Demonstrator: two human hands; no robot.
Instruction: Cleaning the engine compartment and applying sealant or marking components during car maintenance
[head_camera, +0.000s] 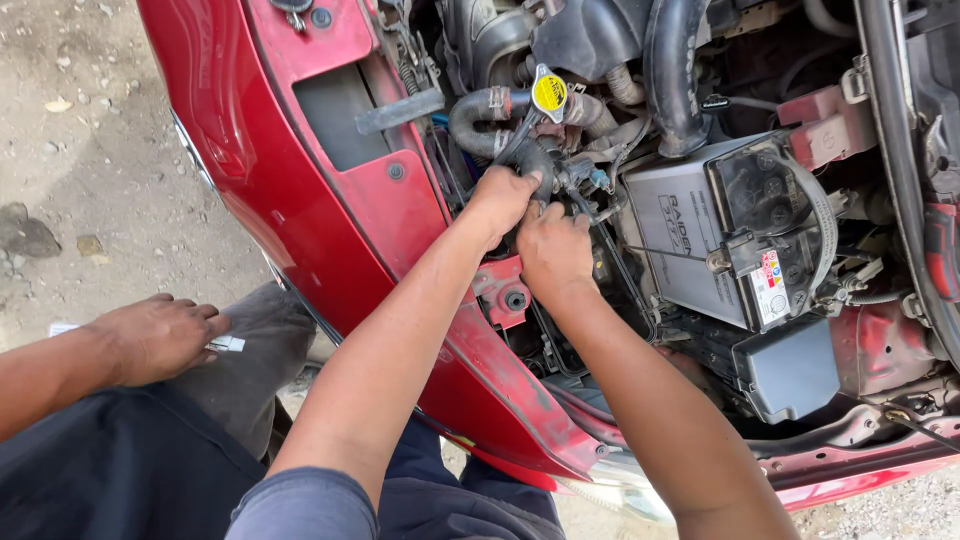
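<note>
Both hands meet on a hose, below the radiator cap, left of the battery.

Left arm: bare forearm, grey short sleeve at upper arm, extended forward and up from lower centre of view, elbow nearly straight. Left hand: back of hand up, fingers curled tight in closed grasp, thumb side toward right hand. Right arm: bare, reaching in from lower right, angled up-left. Right hand: just beside left hand, touching it, fingers bent downward, tips hidden.
</note>
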